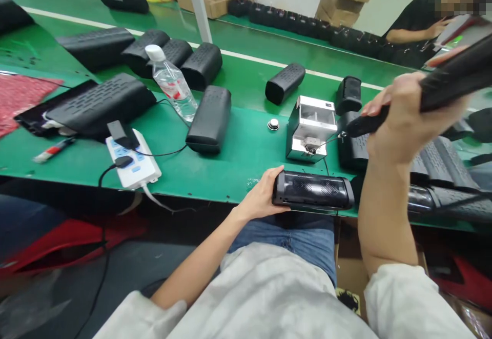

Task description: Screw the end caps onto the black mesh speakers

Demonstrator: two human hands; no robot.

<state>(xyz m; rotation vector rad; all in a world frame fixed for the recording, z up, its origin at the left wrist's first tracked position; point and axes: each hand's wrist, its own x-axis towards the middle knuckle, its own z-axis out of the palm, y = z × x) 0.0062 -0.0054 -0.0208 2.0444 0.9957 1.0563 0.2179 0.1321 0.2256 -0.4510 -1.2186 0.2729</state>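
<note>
My left hand [265, 195] grips the left end of a black speaker [313, 190] that lies at the bench's front edge, its mesh face showing. Raised at the right, my right hand [407, 108] is wrapped round a black electric screwdriver [442, 77]. The tool's thin bit points down and left toward a silver metal box [311, 128], which stands just behind the speaker. A small round silver part [273, 124] rests on the green mat left of the box.
Left of the box are an upright black speaker [210, 118], a water bottle [172, 82] and a white power strip [134, 159] with cables. More speakers [442, 159] crowd the right. Across the bench, a person [415, 26] works.
</note>
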